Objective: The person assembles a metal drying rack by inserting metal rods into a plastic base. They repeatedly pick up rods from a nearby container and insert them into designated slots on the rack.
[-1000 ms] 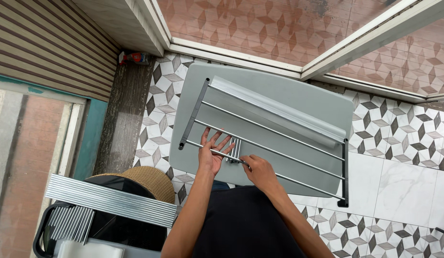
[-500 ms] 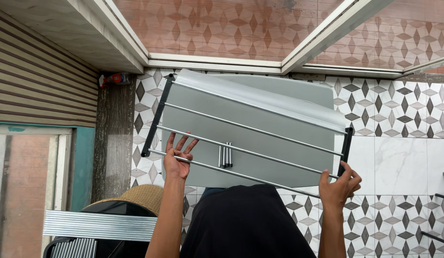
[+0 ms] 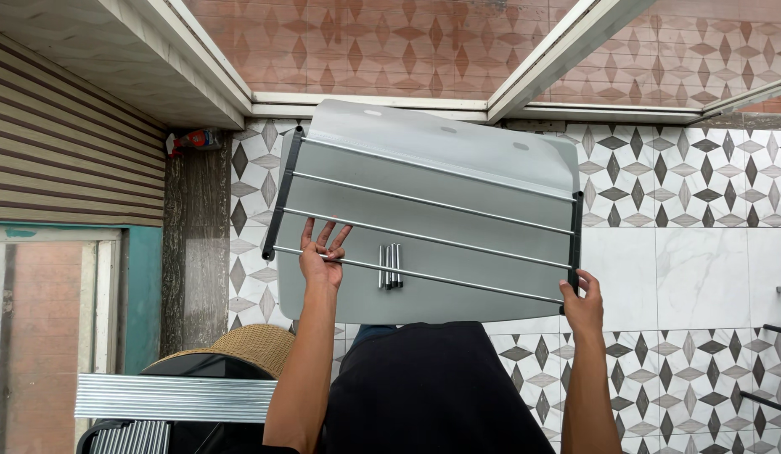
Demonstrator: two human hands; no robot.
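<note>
Holding a grey metal rack [image 3: 424, 219] overhead against a tiled wall [image 3: 701, 202], we stand at both ends of it in the head view, the only one we have. Our left hand [image 3: 321, 256] is spread open, fingers fanned upward, with the palm pressed against the lowest of the rack's rails [image 3: 424, 276] near the left black end bracket [image 3: 281, 193]; it props the rack and does not close round anything. Our right hand [image 3: 582, 301] is curled round the rack's lower right corner, just under the right black end bracket [image 3: 575, 240], with the fingers wrapped over the edge.

The rack sits high in the frame, tilted so that its left side rides a little higher than its right. Its flat grey panel faces us, crossed by four thin silver rails that run between the two brackets. A small bundle of short metal rods [image 3: 391, 266] hangs upright at the middle of the lowest rail.

Behind the rack, the wall carries white tiles with dark diamond patterns, beside plain marbled ones. Above it run white window frames [image 3: 542, 67] over a brown patterned surface. At left stand a grey stone-look column [image 3: 195, 252] and a ribbed roller shutter [image 3: 62, 143]. Below our arms we see a dark garment [image 3: 432, 387], a woven straw hat [image 3: 256, 346] and a ribbed metal bar [image 3: 172, 398].
</note>
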